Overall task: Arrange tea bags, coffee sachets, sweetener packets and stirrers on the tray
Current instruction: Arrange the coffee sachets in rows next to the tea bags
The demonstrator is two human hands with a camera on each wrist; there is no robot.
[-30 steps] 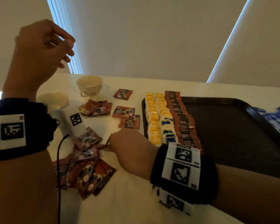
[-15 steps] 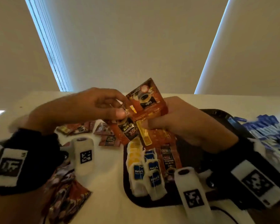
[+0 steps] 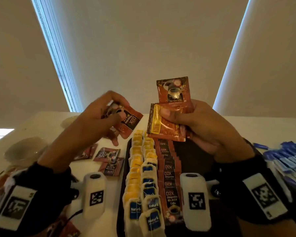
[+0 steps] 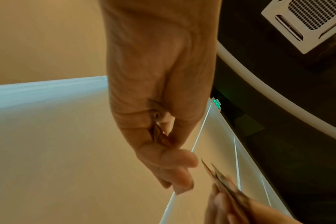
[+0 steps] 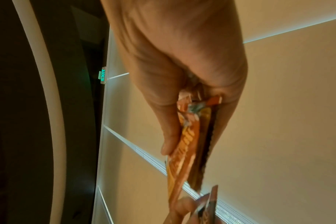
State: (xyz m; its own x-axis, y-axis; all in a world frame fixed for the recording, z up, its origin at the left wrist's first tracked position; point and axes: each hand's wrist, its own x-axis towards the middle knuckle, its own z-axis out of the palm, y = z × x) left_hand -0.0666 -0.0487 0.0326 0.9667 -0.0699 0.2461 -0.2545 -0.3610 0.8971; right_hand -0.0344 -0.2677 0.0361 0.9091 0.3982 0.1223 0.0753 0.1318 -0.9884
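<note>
- The left hand, at centre-left of the head view, is pinching a single coffee sachet between thumb and curled fingers, its "D2X" label showing upside down.
- The right hand, at centre-right, is gripping a small stack of coffee sachets with the thumb pressed on the front one; one sachet is sticking up above the others.
- The two held lots are sitting just beside each other with a narrow gap between them, both raised above the far end of the tray.
- On the tray, in the lower centre, two rows of tea bags are running toward the camera, and a row of overlapping coffee sachets is lying just to their right.
- Loose sachets are lying on the table left of the tray, below the left hand.
- Blue packets are lying in a pile at the right edge of the frame, off the tray.
- In the right wrist view the right hand is clamping the sachets edge-on between thumb and fingers.
- Half a second earlier both hands were meeting on one bunch of sachets; now the left hand is holding one sachet apart from the stack, and the hands are sitting slightly separated.
</note>
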